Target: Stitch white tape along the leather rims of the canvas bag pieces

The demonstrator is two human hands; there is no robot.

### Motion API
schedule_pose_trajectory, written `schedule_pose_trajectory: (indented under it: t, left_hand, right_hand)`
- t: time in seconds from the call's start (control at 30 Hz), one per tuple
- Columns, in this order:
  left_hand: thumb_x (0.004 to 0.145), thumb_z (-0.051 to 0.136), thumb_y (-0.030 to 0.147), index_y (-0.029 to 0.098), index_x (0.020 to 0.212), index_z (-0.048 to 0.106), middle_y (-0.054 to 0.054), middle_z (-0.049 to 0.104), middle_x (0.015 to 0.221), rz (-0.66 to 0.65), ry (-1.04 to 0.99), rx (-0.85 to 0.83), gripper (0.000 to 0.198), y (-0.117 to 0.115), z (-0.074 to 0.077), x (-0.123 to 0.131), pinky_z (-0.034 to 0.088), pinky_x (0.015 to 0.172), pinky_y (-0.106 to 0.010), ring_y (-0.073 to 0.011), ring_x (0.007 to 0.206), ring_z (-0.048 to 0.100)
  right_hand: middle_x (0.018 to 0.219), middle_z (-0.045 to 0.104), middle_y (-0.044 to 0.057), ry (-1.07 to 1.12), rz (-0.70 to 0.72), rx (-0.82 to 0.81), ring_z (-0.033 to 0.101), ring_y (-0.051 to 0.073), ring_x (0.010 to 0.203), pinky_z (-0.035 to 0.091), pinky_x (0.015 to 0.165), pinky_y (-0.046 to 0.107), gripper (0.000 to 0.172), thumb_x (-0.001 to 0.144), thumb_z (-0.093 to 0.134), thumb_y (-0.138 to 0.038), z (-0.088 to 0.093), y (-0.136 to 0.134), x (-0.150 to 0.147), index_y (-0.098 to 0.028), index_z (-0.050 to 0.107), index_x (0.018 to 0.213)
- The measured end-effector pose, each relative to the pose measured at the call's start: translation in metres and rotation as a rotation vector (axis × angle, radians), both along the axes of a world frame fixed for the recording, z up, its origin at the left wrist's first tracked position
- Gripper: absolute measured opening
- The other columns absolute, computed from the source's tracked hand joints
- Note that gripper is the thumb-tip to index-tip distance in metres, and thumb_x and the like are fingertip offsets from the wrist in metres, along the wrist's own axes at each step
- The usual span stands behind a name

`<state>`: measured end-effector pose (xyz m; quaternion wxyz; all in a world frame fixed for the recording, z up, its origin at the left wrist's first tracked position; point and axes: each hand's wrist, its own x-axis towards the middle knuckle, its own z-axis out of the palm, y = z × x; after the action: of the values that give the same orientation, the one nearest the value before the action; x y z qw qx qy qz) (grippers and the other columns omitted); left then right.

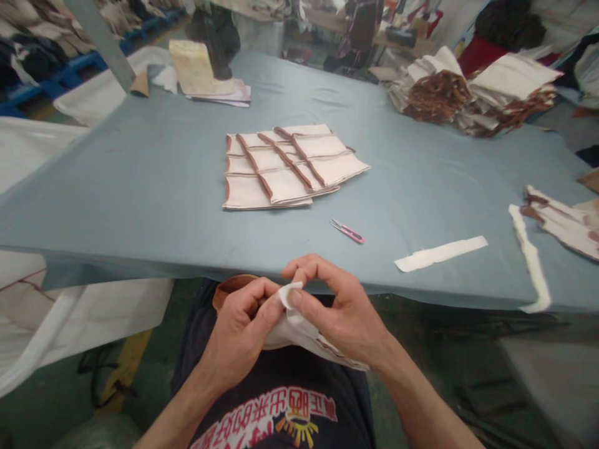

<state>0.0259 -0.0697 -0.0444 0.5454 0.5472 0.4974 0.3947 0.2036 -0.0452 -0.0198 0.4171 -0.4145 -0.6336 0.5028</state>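
Cream folded fabric piece (299, 333) pinched in both hands, just before the near edge of the blue-covered table (116, 206).
Left hand (241, 327) and right hand (344, 308) grasp its upturned white end; beyond lie pink-handled snips (347, 231), then overlapping cream cloth panels with brown edging (290, 181).

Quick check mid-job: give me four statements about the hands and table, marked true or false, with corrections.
1. The left hand and right hand both hold whitish cloth. True.
2. The pink snips lie on the overlapping pieces. False: the pink snips lie on the table, apart from the overlapping pieces.
3. The overlapping pieces have brown edging. True.
4. The straight white strip lies left of the snips. False: the straight white strip lies right of them.
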Motion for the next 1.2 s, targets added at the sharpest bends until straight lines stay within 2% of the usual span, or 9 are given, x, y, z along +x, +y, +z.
schedule_pose_trajectory:
  t: [0.13,0.27,0.5,0.6,0.67,0.77,1.0,1.1,1.2]
  left_hand:
    - [0.1,0.055,0.046,0.017,0.077,0.068,-0.002,0.072,0.074,-0.002,0.061,-0.015,0.039,0.004,-0.001,-0.004,0.046,0.064,-0.024,-0.0152,0.066,0.062]
    - [0.1,0.056,0.05,0.018,0.08,0.07,-0.002,0.075,0.075,0.02,0.134,0.007,0.04,0.008,-0.004,-0.003,0.047,0.065,-0.025,-0.0169,0.068,0.064]
    - [0.099,0.055,0.053,0.019,0.078,0.072,-0.002,0.074,0.07,0.04,0.252,0.089,0.043,0.012,0.005,0.004,0.044,0.059,-0.025,-0.0172,0.061,0.062]
    - [0.1,0.055,0.052,0.02,0.077,0.072,-0.001,0.074,0.07,0.021,0.287,0.139,0.043,0.012,0.007,0.005,0.043,0.06,-0.026,-0.0176,0.062,0.063]
    - [0.1,0.055,0.05,0.02,0.076,0.072,-0.001,0.074,0.069,0.011,0.286,0.147,0.042,0.011,0.007,0.007,0.044,0.061,-0.025,-0.0174,0.062,0.063]
    - [0.1,0.056,0.048,0.021,0.074,0.071,0.0,0.074,0.069,-0.014,0.259,0.13,0.04,0.01,0.009,0.01,0.045,0.059,-0.023,-0.0163,0.061,0.064]
    - [0.099,0.057,0.043,0.02,0.072,0.071,0.0,0.073,0.07,-0.01,0.208,0.096,0.038,0.007,0.009,0.015,0.046,0.058,-0.022,-0.015,0.061,0.064]
    - [0.099,0.058,0.041,0.019,0.072,0.071,0.0,0.072,0.072,0.002,0.2,0.091,0.036,0.006,0.01,0.015,0.046,0.06,-0.022,-0.0142,0.062,0.063]
    - [0.098,0.058,0.04,0.019,0.073,0.071,-0.001,0.072,0.073,-0.002,0.183,0.058,0.036,0.005,0.012,0.013,0.045,0.059,-0.022,-0.014,0.062,0.063]
  right_hand:
    - [0.097,0.075,0.0,0.103,-0.242,0.073,0.07,0.016,0.092,0.054,0.085,0.031,0.01,0.093,0.069,-0.021,0.008,0.002,0.018,-0.024,0.062,0.086]
    - [0.094,0.076,0.001,-0.015,-0.385,0.24,0.071,0.016,0.089,0.055,0.086,0.032,0.01,0.091,0.07,-0.016,0.011,0.0,0.031,-0.023,0.064,0.086]
    - [0.102,0.078,0.003,0.094,-0.415,0.202,0.073,0.019,0.101,0.054,0.093,0.036,0.014,0.091,0.068,-0.014,0.015,-0.004,0.05,-0.023,0.06,0.086]
    - [0.087,0.075,0.0,0.143,-0.409,0.186,0.071,0.017,0.084,0.054,0.078,0.032,0.014,0.091,0.069,-0.016,0.018,-0.005,0.058,-0.024,0.059,0.084]
    - [0.074,0.068,-0.003,0.127,-0.436,0.167,0.064,0.014,0.068,0.049,0.065,0.027,0.014,0.09,0.071,-0.018,0.016,-0.004,0.063,-0.023,0.061,0.083]
    - [0.07,0.061,-0.004,0.165,-0.448,0.135,0.054,0.011,0.061,0.043,0.057,0.024,0.014,0.088,0.074,-0.02,0.009,-0.004,0.064,-0.023,0.062,0.081]
    - [0.073,0.06,-0.003,0.526,-0.308,-0.108,0.053,0.013,0.058,0.045,0.051,0.024,0.026,0.082,0.073,-0.04,-0.018,0.004,0.042,-0.025,0.052,0.081]
    - [0.062,0.054,-0.006,0.555,-0.291,-0.175,0.046,0.011,0.05,0.039,0.046,0.022,0.032,0.082,0.072,-0.045,-0.028,0.005,0.031,-0.025,0.046,0.078]
    - [0.06,0.053,-0.007,0.521,-0.243,-0.264,0.044,0.01,0.05,0.038,0.048,0.021,0.034,0.083,0.075,-0.046,-0.033,0.002,0.026,-0.024,0.049,0.08]
